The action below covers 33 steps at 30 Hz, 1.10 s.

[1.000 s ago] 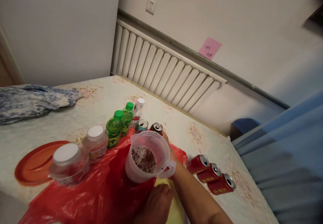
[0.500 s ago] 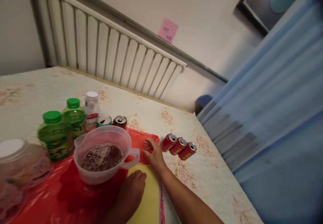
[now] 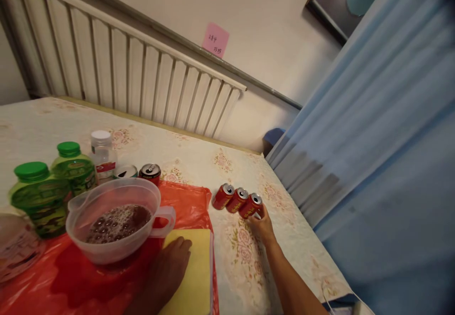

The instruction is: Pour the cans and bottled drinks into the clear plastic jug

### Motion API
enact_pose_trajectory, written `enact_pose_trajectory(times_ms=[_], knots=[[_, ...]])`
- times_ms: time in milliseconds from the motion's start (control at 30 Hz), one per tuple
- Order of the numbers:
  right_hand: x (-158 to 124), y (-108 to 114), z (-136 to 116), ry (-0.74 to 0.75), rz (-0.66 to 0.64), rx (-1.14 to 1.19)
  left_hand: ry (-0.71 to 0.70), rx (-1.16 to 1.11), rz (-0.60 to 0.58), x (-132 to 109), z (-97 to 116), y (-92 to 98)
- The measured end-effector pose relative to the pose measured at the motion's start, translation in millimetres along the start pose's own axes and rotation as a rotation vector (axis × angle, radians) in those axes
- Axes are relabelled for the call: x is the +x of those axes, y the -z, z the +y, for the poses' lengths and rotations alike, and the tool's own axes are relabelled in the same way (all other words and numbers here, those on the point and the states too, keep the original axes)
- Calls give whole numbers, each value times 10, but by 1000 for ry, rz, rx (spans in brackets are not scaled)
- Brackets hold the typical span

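Note:
My right hand (image 3: 263,227) is at the rightmost of three opened red drink cans, its fingers and thumb around the lower side of that can (image 3: 251,206). The other two cans, the middle one (image 3: 237,200) and the left one (image 3: 223,196), stand in a row beside it. My left hand (image 3: 174,263) rests on a yellow paper pad (image 3: 197,267) with its fingers curled and pressed together; nothing shows in it. Left of it stands a translucent plastic measuring jug (image 3: 117,251) with dark, bubbly liquid inside and its handle pointing right.
A red plastic sheet (image 3: 185,201) lies under the jug. Behind and left are green-capped bottles (image 3: 39,201), a white-capped clear jar (image 3: 103,156), two more cans, one of them dark-topped (image 3: 150,173), and a large clear container (image 3: 17,248). A blue curtain (image 3: 355,139) hangs at the right.
My right hand has moved right, from over the red sheet to the rightmost red can. My left hand stays on the pad. The view has shifted somewhat to the right.

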State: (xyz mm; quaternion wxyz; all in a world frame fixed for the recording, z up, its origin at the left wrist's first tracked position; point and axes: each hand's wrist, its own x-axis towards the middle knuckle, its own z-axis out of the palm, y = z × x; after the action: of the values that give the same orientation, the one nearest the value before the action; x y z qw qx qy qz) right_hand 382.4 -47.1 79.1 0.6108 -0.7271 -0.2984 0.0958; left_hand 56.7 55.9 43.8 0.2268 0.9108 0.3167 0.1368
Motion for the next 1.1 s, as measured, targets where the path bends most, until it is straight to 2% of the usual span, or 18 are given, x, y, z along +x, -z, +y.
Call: enact_pose_trajectory(times_ms=[100,267,367,467,633,800,1000,1100], knots=[[63,-109,-21,-55,-65,100,-8,-6,5,6,-8,-7],[76,-171,50,-93,73,17,-1,1,6,24,-21,-40],[-43,-165,38,-84,128,-51,-6,4,0,28,-6,-26],[-287,-178,-87,-14,137,-147,15,13,-22,23,33,24],[-667,-305,-518,322,-21,-280,20,31,-23,-16,86,103],[-704,-609,-1091,663,-107,-370,22,17,-20,-71,88,127],[-658,-1084,-1793,816,-260,-426,45,-9,-9,-115,80,117],[-663,-1310,-2059,958,-343,-430,63,-29,-2,-150,96,141]])
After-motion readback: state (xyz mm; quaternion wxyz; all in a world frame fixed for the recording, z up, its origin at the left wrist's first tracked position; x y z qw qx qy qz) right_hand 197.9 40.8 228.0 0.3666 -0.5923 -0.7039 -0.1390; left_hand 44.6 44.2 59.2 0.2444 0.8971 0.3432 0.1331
